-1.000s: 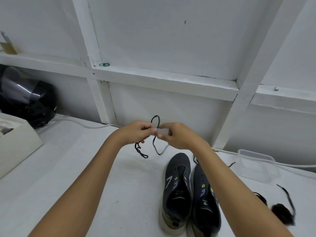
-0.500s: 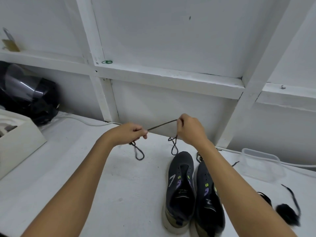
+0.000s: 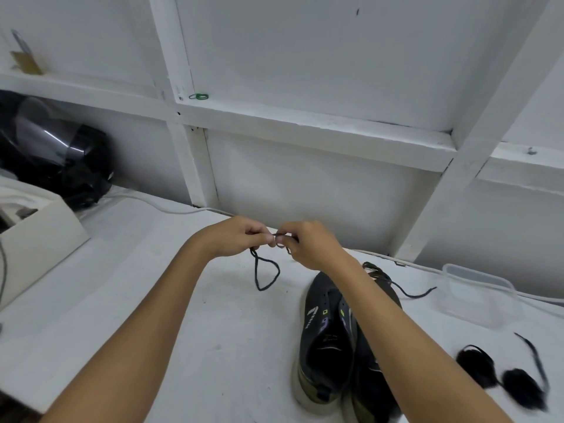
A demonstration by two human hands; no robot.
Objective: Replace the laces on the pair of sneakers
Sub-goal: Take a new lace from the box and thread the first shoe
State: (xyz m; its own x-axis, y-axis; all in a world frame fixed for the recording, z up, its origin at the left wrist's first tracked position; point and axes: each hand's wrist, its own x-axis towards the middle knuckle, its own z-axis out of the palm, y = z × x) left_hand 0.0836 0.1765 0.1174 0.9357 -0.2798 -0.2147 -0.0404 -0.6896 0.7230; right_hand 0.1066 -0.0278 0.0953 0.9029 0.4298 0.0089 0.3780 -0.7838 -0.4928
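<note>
Head view. Item: black lace, held above the white table, just left of the sneakers. I see my left hand and right hand brought fingertip to fingertip, each pinching the lace; a loop hangs below the left hand.

Step, as I judge it: readying a loose lace before threading; both sneakers look unlaced. Next move likely calls for freeing one lace tip and feeding it through a lowest eyelet of the near sneaker.

Second lace: beyond the sneakers' toes, trailing right.

Containers: clear plastic tub, right of the sneakers, contents not discernible. Cream box, far left of the sneakers; contents too unclear to name.

Dark bundles: right of the sneakers, possibly laces.
</note>
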